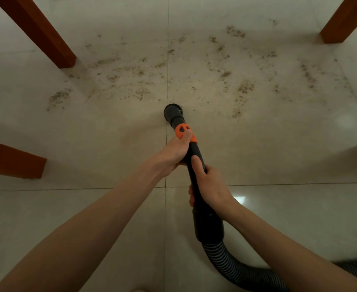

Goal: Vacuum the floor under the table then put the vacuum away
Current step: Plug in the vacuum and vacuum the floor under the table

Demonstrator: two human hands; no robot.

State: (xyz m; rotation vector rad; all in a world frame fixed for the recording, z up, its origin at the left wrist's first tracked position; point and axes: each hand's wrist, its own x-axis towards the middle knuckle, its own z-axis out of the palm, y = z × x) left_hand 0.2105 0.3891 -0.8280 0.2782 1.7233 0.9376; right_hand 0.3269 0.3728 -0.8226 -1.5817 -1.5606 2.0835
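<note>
Both hands gripped the black vacuum wand [194, 157] at frame centre: left hand [176, 152] by its orange collar [182, 131], right hand [208, 184] lower; no writing was readable.

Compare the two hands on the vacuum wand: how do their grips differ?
The left hand grips higher up, nearer the nozzle, with its thumb on the orange collar; the right hand grips lower, nearer the hose, on plain black tube. The left comes at the wand from the left side, the right from the right side with its thumb lying along the tube. Both wrap the wand firmly.
</note>
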